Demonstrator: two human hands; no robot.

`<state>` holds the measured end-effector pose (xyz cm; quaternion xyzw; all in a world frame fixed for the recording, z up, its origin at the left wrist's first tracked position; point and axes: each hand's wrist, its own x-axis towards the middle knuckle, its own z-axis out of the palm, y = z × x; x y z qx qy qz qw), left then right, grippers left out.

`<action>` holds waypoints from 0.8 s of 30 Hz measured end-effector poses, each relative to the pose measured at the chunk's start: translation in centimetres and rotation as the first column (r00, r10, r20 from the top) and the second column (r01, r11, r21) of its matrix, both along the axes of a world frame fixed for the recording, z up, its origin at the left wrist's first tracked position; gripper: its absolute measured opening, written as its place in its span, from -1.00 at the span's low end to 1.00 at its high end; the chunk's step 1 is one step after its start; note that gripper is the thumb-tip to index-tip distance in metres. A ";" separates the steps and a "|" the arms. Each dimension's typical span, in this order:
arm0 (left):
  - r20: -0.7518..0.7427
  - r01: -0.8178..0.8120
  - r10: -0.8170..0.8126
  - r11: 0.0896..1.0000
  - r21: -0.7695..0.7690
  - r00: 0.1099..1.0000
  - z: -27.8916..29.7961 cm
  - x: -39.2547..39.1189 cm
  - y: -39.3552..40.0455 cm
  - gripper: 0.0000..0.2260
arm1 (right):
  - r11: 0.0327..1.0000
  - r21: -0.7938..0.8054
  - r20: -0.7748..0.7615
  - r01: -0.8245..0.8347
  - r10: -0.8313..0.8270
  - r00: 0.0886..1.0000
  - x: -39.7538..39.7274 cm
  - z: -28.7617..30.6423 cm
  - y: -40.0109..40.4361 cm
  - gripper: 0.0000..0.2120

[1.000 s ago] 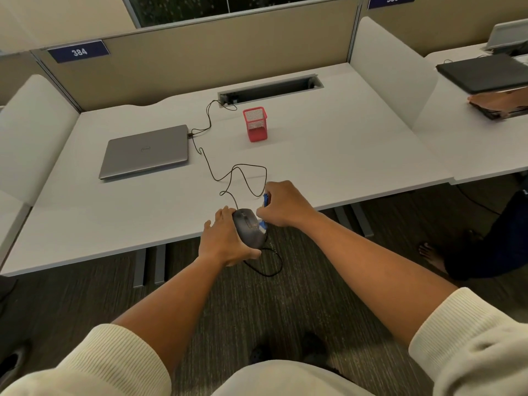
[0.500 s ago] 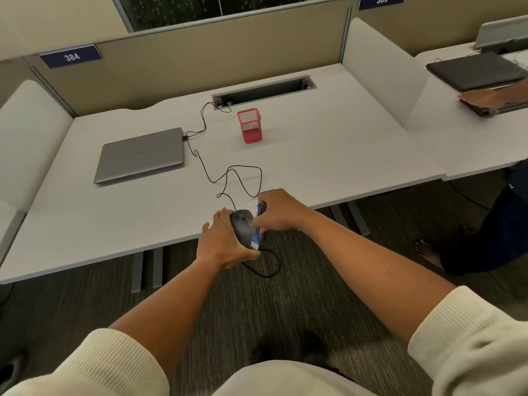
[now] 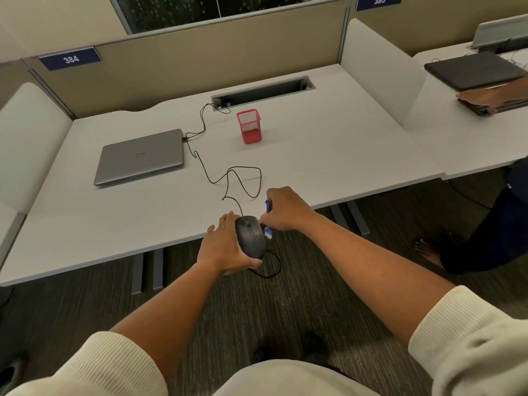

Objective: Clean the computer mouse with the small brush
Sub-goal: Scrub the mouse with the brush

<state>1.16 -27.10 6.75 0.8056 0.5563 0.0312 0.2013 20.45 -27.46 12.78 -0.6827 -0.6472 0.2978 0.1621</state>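
Gripping mouse (image 3: 251, 237) in left hand (image 3: 225, 250), right hand (image 3: 285, 208) pinching brush (image 3: 268, 221), cable (image 3: 228, 178), laptop (image 3: 140, 157), red cup (image 3: 249, 126) on white desk (image 3: 328, 155).

The white desk (image 3: 328, 155) carries a closed grey laptop (image 3: 141, 155), a red mesh cup (image 3: 249, 126) and a looping black cable (image 3: 228, 178).

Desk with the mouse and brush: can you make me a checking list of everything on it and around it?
Surface: white rectangular desk, bare near the front edge.
Job's things: dark grey computer mouse held at the desk's front edge; small blue brush with pale bristles at its right side.
Clutter: closed silver laptop; red mesh pen cup.
Hands: left hand grips the mouse; right hand grips the brush.
Cables: thin black cord loops across the desk.
Surroundings: beige divider panel; another person's hand at the next desk.
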 end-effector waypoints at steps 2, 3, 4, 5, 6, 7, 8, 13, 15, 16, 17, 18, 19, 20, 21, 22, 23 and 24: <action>-0.003 0.017 -0.017 1.000 -0.008 1.000 -0.2 -0.1 -0.1 0.06 | 0.999 0.000 -0.025 0.032 -0.032 0.999 0.4 0.2 0.2 -0.78; -0.004 0.027 -0.027 1.000 -0.015 1.000 -0.3 -0.1 -0.1 0.05 | 0.999 -0.022 -0.076 0.036 -0.038 0.996 0.4 0.4 0.2 -0.77; -0.006 0.037 -0.037 0.999 -0.023 0.999 -0.4 -0.1 -0.2 0.05 | 0.998 -0.049 -0.131 0.035 -0.041 0.991 0.4 0.5 0.2 -0.76; -0.008 0.048 -0.048 0.998 -0.030 0.999 -0.5 -0.1 -0.3 0.05 | 0.997 -0.075 -0.179 0.033 -0.046 0.983 0.2 0.6 0.2 -0.76; -0.011 0.059 -0.060 0.998 -0.035 0.998 -0.6 -0.1 -0.5 0.06 | 0.995 -0.096 -0.208 0.031 -0.051 0.977 0.0 0.6 0.0 -0.76; -0.014 0.071 -0.071 0.997 -0.036 0.997 -0.8 0.0 -0.6 0.07 | 0.993 -0.113 -0.207 0.027 -0.050 0.977 -0.1 0.4 -0.1 -0.76; -0.018 0.081 -0.081 0.996 -0.034 0.997 -1.0 0.1 -0.8 0.09 | 0.993 -0.118 -0.166 0.021 -0.041 0.985 -0.1 0.1 -0.2 -0.77; -0.030 0.108 -0.109 0.994 -0.034 0.994 -1.8 0.2 -1.6 0.12 | 0.994 -0.094 0.000 0.063 -0.064 0.998 0.7 -0.6 -0.7 -0.81; -0.041 0.113 -0.115 0.992 -0.053 0.993 -2.0 0.2 -1.7 0.13 | 0.988 -0.127 -0.151 0.088 -0.107 0.983 0.6 -0.4 -0.7 -0.79; -0.044 0.116 -0.119 0.991 -0.060 0.992 -2.1 0.3 -1.8 0.13 | 0.985 -0.144 -0.229 0.097 -0.128 0.965 0.4 -0.3 -0.8 -0.78; -0.043 0.122 -0.125 0.991 -0.063 0.991 -2.2 0.4 -1.9 0.13 | 0.982 -0.160 -0.270 0.099 -0.140 0.953 0.3 -0.3 -0.9 -0.78; -0.037 0.128 -0.131 0.990 -0.062 0.991 -2.3 0.4 -1.9 0.12 | 0.981 -0.170 -0.259 0.091 -0.134 0.957 0.2 -0.4 -1.1 -0.80; -0.031 0.135 -0.137 0.989 -0.060 0.990 -2.4 0.5 -2.0 0.12 | 0.982 -0.170 -0.199 0.077 -0.111 0.974 0.2 -0.7 -1.2 -0.81; -0.026 0.142 -0.144 0.988 -0.058 0.989 -2.5 0.5 -2.1 0.11 | 0.985 -0.156 -0.113 0.069 -0.087 0.990 0.3 -1.1 -1.5 -0.82; -0.025 0.150 -0.151 0.987 -0.057 0.988 -2.6 0.6 -2.2 0.10 | 0.989 -0.129 -0.029 0.075 -0.079 0.996 0.4 -1.4 -1.7 -0.81; -0.024 0.157 -0.158 0.986 -0.058 0.987 -2.7 0.6 -2.3 0.10 | 0.990 -0.107 0.022 0.089 -0.088 0.996 0.7 -1.6 -1.9 -0.82; -0.025 0.162 -0.164 0.985 -0.062 0.986 -2.9 0.7 -2.4 0.10 | 0.990 -0.097 0.033 0.105 -0.102 0.994 0.9 -1.7 -2.1 -0.83; -0.026 0.168 -0.170 0.984 -0.067 0.985 -3.1 0.8 -2.5 0.11 | 0.988 -0.102 0.008 0.115 -0.115 0.993 1.1 -1.7 -2.2 -0.84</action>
